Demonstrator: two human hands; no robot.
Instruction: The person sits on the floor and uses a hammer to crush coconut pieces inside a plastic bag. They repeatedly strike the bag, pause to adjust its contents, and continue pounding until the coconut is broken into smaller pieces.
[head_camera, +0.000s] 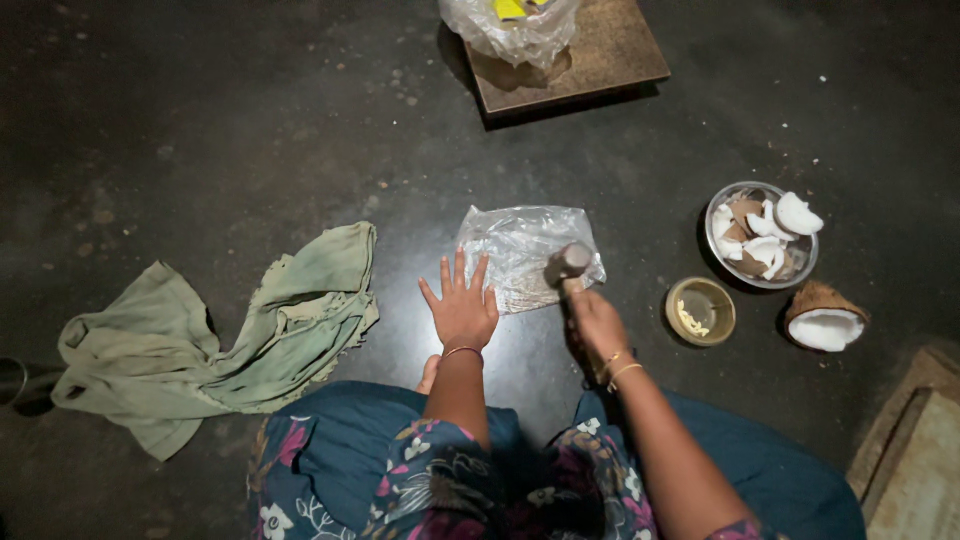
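A clear plastic bag (520, 250) lies flat on the dark floor in front of me. My left hand (461, 305) is spread open, palm down, at the bag's near left corner. My right hand (593, 322) grips the handle of a small hammer-like pestle (568, 264), whose metal head rests over the bag's right side. What is inside the bag is hard to make out.
A steel bowl (722, 258) of coconut pieces, a small brass bowl (700, 311) and a half coconut (824, 318) sit to the right. A crumpled green cloth (230, 340) lies left. A wooden board (600, 50) with a plastic bag (510, 28) is ahead. A stone slab (915, 450) lies at right.
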